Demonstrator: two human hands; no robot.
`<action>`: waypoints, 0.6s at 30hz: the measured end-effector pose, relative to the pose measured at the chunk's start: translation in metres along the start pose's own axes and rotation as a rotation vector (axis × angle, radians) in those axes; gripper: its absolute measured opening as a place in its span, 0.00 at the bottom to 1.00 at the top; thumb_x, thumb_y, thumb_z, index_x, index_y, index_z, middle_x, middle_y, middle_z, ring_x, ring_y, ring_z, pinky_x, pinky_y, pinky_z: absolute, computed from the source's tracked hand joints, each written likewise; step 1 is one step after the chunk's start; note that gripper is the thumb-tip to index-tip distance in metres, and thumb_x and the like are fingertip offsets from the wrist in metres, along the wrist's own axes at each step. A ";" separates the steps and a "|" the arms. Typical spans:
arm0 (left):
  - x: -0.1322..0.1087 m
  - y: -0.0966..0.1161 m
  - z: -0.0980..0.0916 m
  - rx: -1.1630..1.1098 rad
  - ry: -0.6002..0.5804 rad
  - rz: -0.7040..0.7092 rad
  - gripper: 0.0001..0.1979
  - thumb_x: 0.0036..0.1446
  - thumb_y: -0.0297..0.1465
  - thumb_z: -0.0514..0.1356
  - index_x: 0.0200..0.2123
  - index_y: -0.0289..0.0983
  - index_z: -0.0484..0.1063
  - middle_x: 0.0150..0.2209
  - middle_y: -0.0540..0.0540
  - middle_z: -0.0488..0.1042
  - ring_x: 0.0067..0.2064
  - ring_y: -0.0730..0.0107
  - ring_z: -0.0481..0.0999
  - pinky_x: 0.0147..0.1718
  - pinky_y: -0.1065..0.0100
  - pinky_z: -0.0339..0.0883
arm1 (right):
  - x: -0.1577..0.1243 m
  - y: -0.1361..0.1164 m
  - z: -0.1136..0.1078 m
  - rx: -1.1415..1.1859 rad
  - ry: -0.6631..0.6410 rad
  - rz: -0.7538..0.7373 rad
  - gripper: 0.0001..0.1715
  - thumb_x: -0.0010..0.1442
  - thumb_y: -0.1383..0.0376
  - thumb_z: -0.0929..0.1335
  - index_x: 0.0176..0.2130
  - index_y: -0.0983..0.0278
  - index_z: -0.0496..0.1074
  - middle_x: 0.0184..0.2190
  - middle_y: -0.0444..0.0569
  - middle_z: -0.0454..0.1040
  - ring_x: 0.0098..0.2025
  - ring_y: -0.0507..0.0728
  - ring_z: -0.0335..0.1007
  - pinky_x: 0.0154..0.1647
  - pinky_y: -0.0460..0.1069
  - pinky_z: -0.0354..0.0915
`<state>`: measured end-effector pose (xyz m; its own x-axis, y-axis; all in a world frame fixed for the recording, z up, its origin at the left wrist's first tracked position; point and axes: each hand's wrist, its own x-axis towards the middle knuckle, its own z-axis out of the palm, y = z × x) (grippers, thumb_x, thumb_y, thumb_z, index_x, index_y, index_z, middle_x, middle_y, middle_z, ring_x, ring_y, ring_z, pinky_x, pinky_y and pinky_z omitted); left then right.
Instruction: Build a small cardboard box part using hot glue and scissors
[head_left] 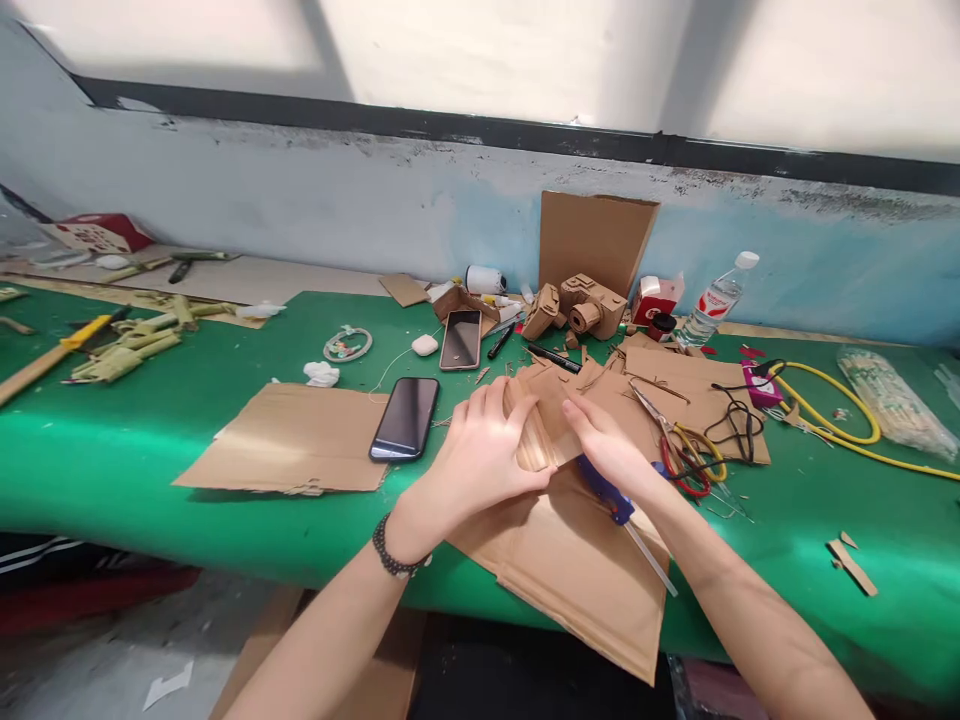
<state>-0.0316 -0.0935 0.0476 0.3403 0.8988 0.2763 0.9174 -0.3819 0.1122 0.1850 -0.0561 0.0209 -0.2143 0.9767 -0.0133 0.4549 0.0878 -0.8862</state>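
My left hand (484, 440), with a dark beaded bracelet at the wrist, is closed over a small folded cardboard piece (553, 420). The thumb of my right hand (609, 448) presses the far side of the same piece; its other fingers are hidden underneath. A large cardboard sheet (585, 570) lies below both hands and overhangs the table's front edge. Partly covered by my right forearm is a blue glue gun (604, 492), a clear glue stick jutting from it. Scissors (664, 425) with red and yellow handles lie just right of my right hand.
Two phones (405, 420) (461, 340) and a flat cardboard sheet (292, 440) lie to the left on the green table (247, 540). Behind stand a cardboard camera model (591, 305) and a water bottle (716, 300). A yellow cable (832, 430) loops at right.
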 end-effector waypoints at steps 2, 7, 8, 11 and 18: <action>0.003 0.001 0.000 0.000 -0.036 -0.056 0.40 0.60 0.52 0.72 0.69 0.38 0.73 0.72 0.24 0.70 0.72 0.27 0.73 0.68 0.37 0.74 | 0.006 0.001 -0.020 -0.163 -0.057 -0.042 0.35 0.82 0.41 0.60 0.63 0.58 0.84 0.55 0.54 0.90 0.59 0.69 0.85 0.64 0.62 0.78; 0.021 -0.015 0.005 -0.037 -0.193 -0.125 0.40 0.62 0.58 0.69 0.68 0.40 0.73 0.69 0.27 0.71 0.71 0.29 0.71 0.69 0.37 0.70 | -0.021 0.038 -0.088 -0.555 -0.142 -0.371 0.25 0.80 0.55 0.65 0.67 0.57 0.82 0.67 0.57 0.84 0.67 0.70 0.81 0.70 0.64 0.74; 0.026 -0.019 0.008 -0.041 -0.237 -0.120 0.40 0.61 0.58 0.70 0.68 0.41 0.73 0.68 0.28 0.71 0.70 0.29 0.72 0.68 0.37 0.70 | -0.034 0.049 -0.096 -0.626 -0.200 -0.413 0.25 0.78 0.58 0.67 0.68 0.56 0.81 0.68 0.57 0.83 0.68 0.70 0.80 0.70 0.64 0.74; 0.041 -0.027 0.016 -0.035 -0.382 -0.116 0.41 0.58 0.60 0.71 0.65 0.40 0.76 0.69 0.26 0.70 0.72 0.24 0.70 0.67 0.35 0.69 | -0.068 0.075 -0.099 -0.860 -0.234 -0.446 0.30 0.71 0.68 0.71 0.69 0.54 0.78 0.68 0.56 0.82 0.68 0.70 0.79 0.67 0.63 0.74; 0.058 -0.022 0.010 -0.062 -0.555 -0.065 0.52 0.58 0.66 0.69 0.75 0.41 0.69 0.85 0.22 0.51 0.83 0.18 0.54 0.74 0.25 0.59 | -0.072 0.074 -0.072 -1.248 -0.114 -0.544 0.26 0.66 0.77 0.72 0.59 0.58 0.80 0.40 0.52 0.81 0.43 0.65 0.79 0.48 0.57 0.67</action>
<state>-0.0298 -0.0312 0.0513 0.3562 0.8931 -0.2747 0.9321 -0.3186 0.1725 0.2961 -0.1054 -0.0102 -0.6572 0.7459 0.1081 0.7484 0.6289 0.2106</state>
